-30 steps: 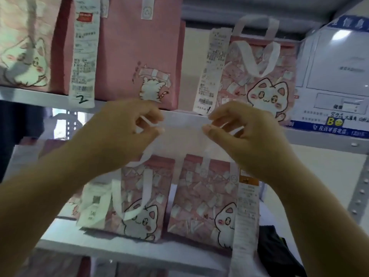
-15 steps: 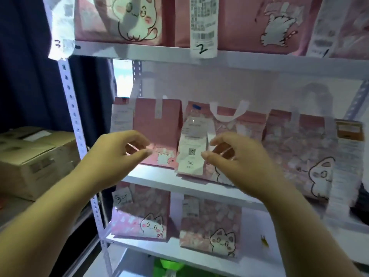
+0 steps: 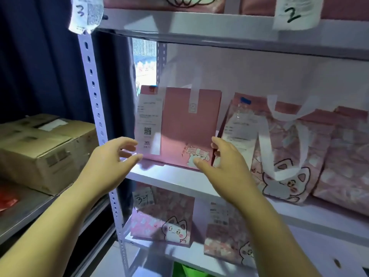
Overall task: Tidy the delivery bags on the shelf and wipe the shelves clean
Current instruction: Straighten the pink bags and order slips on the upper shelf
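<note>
Your left hand (image 3: pixel 111 158) hangs open beside the bag (image 3: pixel 189 124); your right hand (image 3: pixel 225 168) pinches its edge. One-sided tugging could topple it.

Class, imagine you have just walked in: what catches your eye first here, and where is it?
The left hand and right hand reach for the lower corners of a plain pink bag at the left end of the middle shelf. Beside it, to the right, stands a cat-print bag with white handles.

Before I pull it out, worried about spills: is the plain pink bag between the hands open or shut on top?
Shut: the pink bag has a flat top edge, sealed by a white sticker.
</note>
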